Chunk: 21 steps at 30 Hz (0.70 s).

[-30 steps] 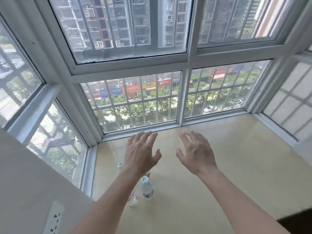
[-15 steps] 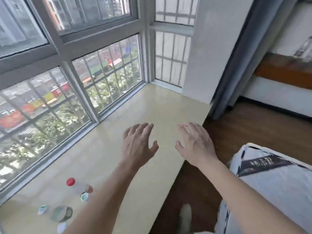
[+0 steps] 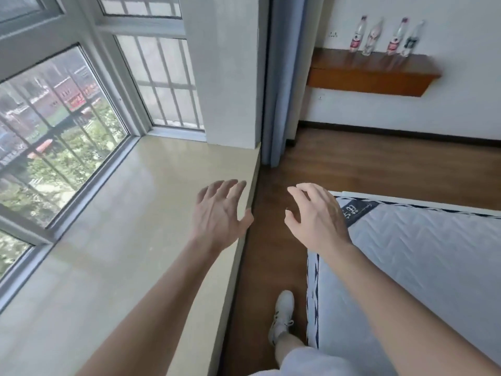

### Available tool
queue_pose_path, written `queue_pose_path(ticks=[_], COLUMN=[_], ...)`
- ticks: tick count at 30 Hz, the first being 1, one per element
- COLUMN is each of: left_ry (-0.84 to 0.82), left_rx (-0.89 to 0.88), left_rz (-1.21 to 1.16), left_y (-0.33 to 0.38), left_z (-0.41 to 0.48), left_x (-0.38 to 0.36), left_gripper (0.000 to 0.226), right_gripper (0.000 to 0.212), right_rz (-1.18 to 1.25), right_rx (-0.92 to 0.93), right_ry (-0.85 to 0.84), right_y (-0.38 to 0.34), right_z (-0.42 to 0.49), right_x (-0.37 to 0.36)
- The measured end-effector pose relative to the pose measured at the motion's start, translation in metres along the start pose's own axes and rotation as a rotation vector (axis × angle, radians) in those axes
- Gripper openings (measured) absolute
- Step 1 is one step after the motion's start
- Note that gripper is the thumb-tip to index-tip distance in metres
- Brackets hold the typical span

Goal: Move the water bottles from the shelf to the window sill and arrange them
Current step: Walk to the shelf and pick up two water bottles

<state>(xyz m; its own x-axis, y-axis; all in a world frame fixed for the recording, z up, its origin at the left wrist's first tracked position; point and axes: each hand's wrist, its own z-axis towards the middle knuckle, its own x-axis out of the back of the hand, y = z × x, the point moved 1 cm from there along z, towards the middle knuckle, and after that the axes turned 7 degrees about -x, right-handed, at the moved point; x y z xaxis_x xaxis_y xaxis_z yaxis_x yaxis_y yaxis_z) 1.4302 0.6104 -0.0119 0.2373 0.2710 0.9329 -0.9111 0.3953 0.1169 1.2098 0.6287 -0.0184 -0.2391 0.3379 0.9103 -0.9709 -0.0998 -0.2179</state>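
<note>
Several clear water bottles [image 3: 383,36] stand in a row on a brown wooden wall shelf [image 3: 371,74] at the far upper right; two have pink labels, one a dark label. The beige window sill [image 3: 130,213] fills the left half of the view, and no bottle on it shows in this frame. My left hand [image 3: 219,215] hovers over the sill's right edge, fingers spread, holding nothing. My right hand [image 3: 314,215] is raised over the floor beside the mattress, fingers loosely spread and empty.
A white quilted mattress [image 3: 420,253] lies at the right. A strip of wooden floor [image 3: 271,253] runs between sill and mattress, with my white shoe [image 3: 282,316] on it. A blue-grey curtain [image 3: 282,77] and a white pillar [image 3: 225,63] stand ahead. Barred windows [image 3: 54,131] line the left.
The view has swung right, away from the window toward the room. The bottles on the sill have left the frame; the shelf with its bottles has come into sight. Both hands stay empty.
</note>
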Motion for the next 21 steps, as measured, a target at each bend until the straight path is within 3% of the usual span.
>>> queue_pose_path(ticks=[21], left_ry=[-0.062], left_rx=[-0.145], left_rz=[-0.018], left_y=[0.064], left_z=[0.345], left_x=[-0.134], left_gripper=[0.055], right_gripper=[0.042], right_rz=[0.002], right_rx=[-0.172], right_ry=[-0.026], right_y=[0.220], right_z=[0.252], right_x=[-0.065])
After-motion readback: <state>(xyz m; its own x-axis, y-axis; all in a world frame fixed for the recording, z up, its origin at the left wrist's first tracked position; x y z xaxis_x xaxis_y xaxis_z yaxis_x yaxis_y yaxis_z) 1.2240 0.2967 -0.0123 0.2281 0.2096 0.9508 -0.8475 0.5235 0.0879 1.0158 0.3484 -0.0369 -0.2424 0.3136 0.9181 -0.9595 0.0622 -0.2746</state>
